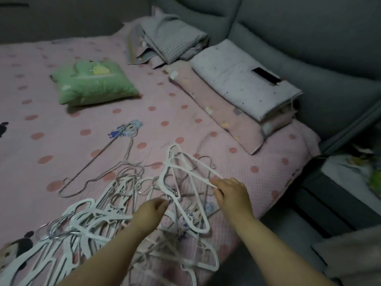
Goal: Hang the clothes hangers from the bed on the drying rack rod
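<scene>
Reaching over the bed's point(31, 79) near edge into a tangled pile of hangers point(111, 215). Left hand point(151, 211): fingertips pinch a metal hook point(170, 198) at the pile's middle. Right hand point(232, 193): fingers curl round one arm of a white hanger point(198, 164), tilted above the pile. A wire hanger point(97, 155) lies just beyond the pile, toward the bed's middle.

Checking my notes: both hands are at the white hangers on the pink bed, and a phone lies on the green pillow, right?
No. The head view shows the phone on the pale quilt, not the green pillow. The left hand and right hand are at the white hangers on the pink bed.
</scene>
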The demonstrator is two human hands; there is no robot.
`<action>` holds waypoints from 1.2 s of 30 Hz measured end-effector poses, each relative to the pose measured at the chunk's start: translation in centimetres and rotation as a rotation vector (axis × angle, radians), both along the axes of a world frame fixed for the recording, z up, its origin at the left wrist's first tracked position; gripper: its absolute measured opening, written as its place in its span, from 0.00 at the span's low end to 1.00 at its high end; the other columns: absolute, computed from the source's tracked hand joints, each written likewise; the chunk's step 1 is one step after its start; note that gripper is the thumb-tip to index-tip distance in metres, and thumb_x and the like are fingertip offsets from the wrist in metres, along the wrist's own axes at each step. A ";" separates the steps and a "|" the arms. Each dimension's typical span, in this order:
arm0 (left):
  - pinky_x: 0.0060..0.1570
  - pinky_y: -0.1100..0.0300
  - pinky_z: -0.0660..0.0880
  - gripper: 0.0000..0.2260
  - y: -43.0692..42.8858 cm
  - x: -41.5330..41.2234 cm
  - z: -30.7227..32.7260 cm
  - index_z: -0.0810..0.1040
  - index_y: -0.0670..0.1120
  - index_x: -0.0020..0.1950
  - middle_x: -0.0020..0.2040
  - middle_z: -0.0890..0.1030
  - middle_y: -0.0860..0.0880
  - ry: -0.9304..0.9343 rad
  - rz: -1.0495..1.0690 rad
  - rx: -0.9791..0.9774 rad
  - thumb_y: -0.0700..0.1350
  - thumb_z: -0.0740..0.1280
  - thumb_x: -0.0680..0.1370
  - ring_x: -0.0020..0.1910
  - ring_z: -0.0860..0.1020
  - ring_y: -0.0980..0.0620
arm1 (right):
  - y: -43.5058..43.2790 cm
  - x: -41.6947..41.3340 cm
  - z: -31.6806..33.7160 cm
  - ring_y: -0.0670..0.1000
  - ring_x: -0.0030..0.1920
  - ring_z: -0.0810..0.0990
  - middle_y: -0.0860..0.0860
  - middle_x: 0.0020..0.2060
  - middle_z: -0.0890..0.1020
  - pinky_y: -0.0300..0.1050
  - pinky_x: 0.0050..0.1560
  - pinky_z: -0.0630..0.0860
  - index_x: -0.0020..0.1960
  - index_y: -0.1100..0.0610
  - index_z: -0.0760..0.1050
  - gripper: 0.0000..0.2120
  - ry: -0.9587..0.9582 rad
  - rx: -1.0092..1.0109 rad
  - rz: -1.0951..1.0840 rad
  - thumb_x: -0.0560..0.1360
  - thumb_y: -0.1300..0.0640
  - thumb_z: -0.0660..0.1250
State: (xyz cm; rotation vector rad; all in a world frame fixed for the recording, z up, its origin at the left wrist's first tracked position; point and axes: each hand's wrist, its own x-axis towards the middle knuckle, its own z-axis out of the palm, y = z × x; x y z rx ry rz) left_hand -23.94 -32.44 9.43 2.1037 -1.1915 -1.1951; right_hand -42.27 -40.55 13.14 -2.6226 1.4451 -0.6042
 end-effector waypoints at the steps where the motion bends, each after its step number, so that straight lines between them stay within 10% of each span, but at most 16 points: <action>1: 0.56 0.58 0.70 0.14 -1.3 -1.1 1.9 0.75 0.43 0.58 0.51 0.79 0.43 0.168 0.049 -0.039 0.48 0.56 0.81 0.55 0.77 0.44 | 0.1 -0.5 1.3 0.51 0.24 0.78 0.48 0.25 0.81 0.41 0.21 0.73 0.39 0.56 0.84 0.10 -0.046 -0.033 -0.025 0.59 0.61 0.67; 5: 0.50 0.55 0.73 0.14 -5.5 -6.8 8.7 0.68 0.48 0.57 0.53 0.78 0.44 0.710 0.121 -0.106 0.54 0.50 0.81 0.48 0.78 0.47 | 1.9 -3.6 5.3 0.48 0.24 0.76 0.45 0.24 0.80 0.34 0.24 0.69 0.40 0.53 0.84 0.14 -0.141 -0.155 -0.142 0.66 0.56 0.59; 11: 0.41 0.57 0.74 0.11 -7.2 -16.1 15.7 0.72 0.40 0.41 0.47 0.77 0.39 0.832 0.092 -0.178 0.39 0.54 0.81 0.38 0.76 0.48 | 6.8 -10.4 10.1 0.42 0.28 0.76 0.41 0.28 0.82 0.27 0.31 0.65 0.43 0.49 0.84 0.17 -0.158 -0.205 -0.348 0.67 0.54 0.56; 16: 0.21 0.65 0.76 0.12 -4.9 -24.4 20.0 0.72 0.35 0.40 0.36 0.76 0.41 0.722 -0.172 -0.189 0.33 0.51 0.79 0.24 0.79 0.52 | 13.1 -17.1 12.1 0.43 0.40 0.71 0.43 0.37 0.83 0.34 0.35 0.70 0.52 0.49 0.79 0.16 -0.216 -0.182 -0.451 0.69 0.49 0.59; 22: 0.27 0.60 0.67 0.15 2.0 -34.1 24.3 0.70 0.41 0.32 0.15 0.72 0.48 0.402 -0.457 -0.470 0.33 0.54 0.77 0.19 0.70 0.46 | 23.4 -28.9 16.6 0.46 0.46 0.71 0.53 0.41 0.83 0.36 0.47 0.68 0.52 0.58 0.78 0.18 -0.226 -0.283 -0.659 0.69 0.48 0.59; 29: 0.26 0.62 0.62 0.14 15.6 -45.5 29.8 0.75 0.42 0.33 0.23 0.68 0.51 0.175 -0.980 -0.802 0.41 0.61 0.78 0.22 0.66 0.55 | 39.3 -42.3 23.7 0.48 0.45 0.72 0.59 0.43 0.82 0.39 0.48 0.67 0.51 0.63 0.79 0.24 -0.311 -0.394 -0.974 0.69 0.49 0.53; 36: 0.24 0.69 0.65 0.12 27.7 -55.4 35.6 0.75 0.47 0.35 0.19 0.73 0.57 0.040 -1.489 -0.935 0.46 0.61 0.78 0.20 0.70 0.62 | 55.7 -50.2 31.3 0.58 0.67 0.68 0.57 0.65 0.72 0.43 0.66 0.61 0.67 0.61 0.69 0.26 -0.098 -0.573 -1.340 0.70 0.53 0.59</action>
